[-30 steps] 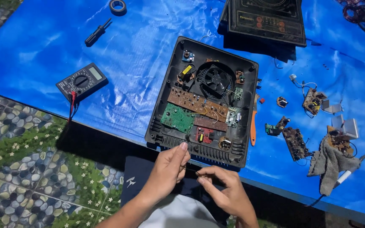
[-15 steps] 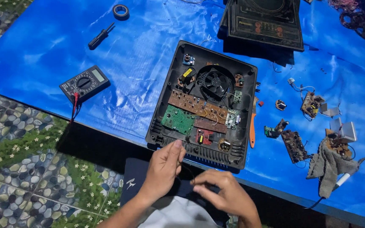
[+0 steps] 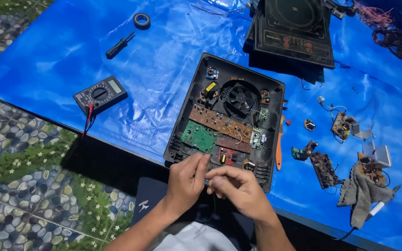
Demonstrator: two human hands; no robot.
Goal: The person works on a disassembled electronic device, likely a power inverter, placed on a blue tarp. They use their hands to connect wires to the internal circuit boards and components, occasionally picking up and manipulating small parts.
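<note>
An opened black appliance base [image 3: 182, 116] lies on a blue tarp [image 3: 164, 60], showing a round fan [image 3: 239, 96], a brown circuit board [image 3: 219, 122] and a green circuit board [image 3: 198, 136]. My left hand [image 3: 185, 182] and my right hand [image 3: 239, 189] meet at the base's near edge, fingertips pinched close together just below the green board. Something small may be between the fingers, but I cannot make it out.
A black multimeter [image 3: 100, 94] with a red lead lies at left, a screwdriver [image 3: 119, 45] and tape roll [image 3: 141, 21] beyond it. Another black cooktop [image 3: 295, 29] sits at the back. Loose boards [image 3: 324, 168], an orange-handled tool [image 3: 279, 149] and a grey rag [image 3: 357, 195] lie right.
Both hands have moved up from below the base to its near edge and drawn together, fingertips now almost touching. The view has shifted slightly downward.
</note>
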